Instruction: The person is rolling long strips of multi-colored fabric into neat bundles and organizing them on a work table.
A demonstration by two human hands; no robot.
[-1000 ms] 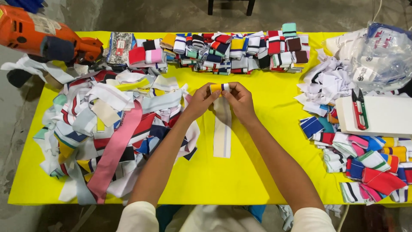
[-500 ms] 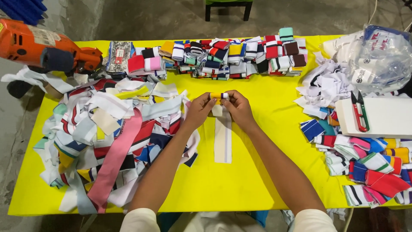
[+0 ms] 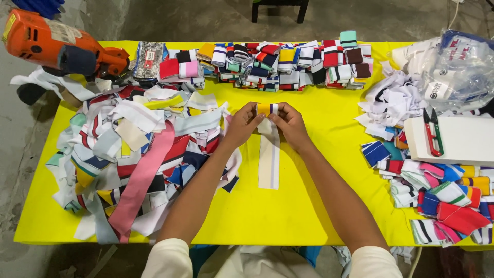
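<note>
A cream fabric strip [image 3: 269, 159] with a yellow, white and dark striped end lies lengthwise on the yellow table [image 3: 309, 206]. My left hand [image 3: 242, 122] and my right hand [image 3: 288, 122] pinch its far end from either side, rolled or folded into a small bundle between the fingertips. The rest of the strip trails flat toward me. A big loose heap of coloured fabric strips [image 3: 134, 154] lies just left of my left arm.
A row of folded fabric bundles [image 3: 267, 64] lines the far edge. An orange power tool [image 3: 56, 46] sits far left. On the right are white scraps [image 3: 391, 103], a plastic bag [image 3: 458, 67], red snips [image 3: 433, 133] on a white box [image 3: 463, 140], and rolled strips [image 3: 442, 195].
The view has shifted slightly; both hands stay at the strip's far end, folding it a little tighter. Nothing else has moved.
</note>
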